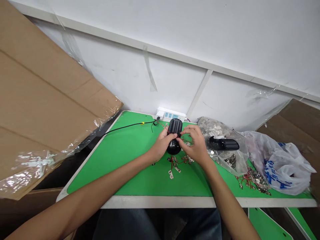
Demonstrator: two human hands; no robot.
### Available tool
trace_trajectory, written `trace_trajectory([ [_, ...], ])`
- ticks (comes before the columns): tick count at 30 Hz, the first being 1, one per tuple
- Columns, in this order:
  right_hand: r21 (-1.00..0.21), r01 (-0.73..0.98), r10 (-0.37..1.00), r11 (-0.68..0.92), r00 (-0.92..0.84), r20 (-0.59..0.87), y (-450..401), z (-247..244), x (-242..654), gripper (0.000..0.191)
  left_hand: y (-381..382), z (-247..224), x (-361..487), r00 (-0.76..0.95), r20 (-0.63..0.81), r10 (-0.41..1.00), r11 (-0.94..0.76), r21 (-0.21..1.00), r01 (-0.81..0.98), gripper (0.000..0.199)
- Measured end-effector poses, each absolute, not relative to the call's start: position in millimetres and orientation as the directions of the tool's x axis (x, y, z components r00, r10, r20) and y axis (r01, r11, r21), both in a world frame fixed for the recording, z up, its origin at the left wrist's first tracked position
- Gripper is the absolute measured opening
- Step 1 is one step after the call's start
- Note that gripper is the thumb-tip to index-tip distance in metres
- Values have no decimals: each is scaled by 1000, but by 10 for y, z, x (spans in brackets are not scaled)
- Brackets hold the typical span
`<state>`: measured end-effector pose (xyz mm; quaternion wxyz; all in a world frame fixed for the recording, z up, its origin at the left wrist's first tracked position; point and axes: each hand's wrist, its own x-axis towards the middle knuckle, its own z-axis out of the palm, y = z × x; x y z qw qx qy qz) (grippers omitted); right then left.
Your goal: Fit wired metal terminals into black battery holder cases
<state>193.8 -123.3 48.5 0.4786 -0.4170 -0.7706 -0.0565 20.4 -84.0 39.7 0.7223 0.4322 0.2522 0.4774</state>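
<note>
A black plastic housing (174, 146) with a ribbed, rounded upper end and a smooth, bulbous lower end is held just above the green tabletop. My left hand (161, 145) grips its left side, the thumb lying across its middle. My right hand (196, 143) meets the housing from the right, thumb and forefinger pinched at its middle. Thin red wire shows close to these fingertips; what exactly they pinch is too small to tell. Beneath and around the housing lie small metal contact tabs (171, 174), some with red wires.
Against the wall stands a white power strip (172, 114) with a black cable (125, 126). To the right, another black housing (226, 144) rests on a clear plastic bag, beside a pile of metal parts (255, 180) and a white bag (287, 166). Cardboard (50, 93) leans at left.
</note>
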Motion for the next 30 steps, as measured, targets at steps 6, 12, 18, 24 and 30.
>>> trace_trajectory([
  [6,-331,673,638,661,-273,720,-1202,403,1944,5,-848,357,196,388,94,917,69,919,-387,40],
  [12,-363,625,618,691,-251,745,-1184,404,1924,6,-811,268,141,374,113,920,55,911,-409,48],
  [18,-369,570,592,734,-270,760,-1165,397,1952,6,-792,229,142,356,180,917,-35,925,-378,41],
  [24,-376,577,597,725,-255,761,-1176,405,1967,2,-823,268,122,343,258,903,-140,932,-333,41],
  [30,-403,561,608,723,-240,757,-1183,420,1972,1,-849,261,95,376,299,877,-201,939,-278,37],
])
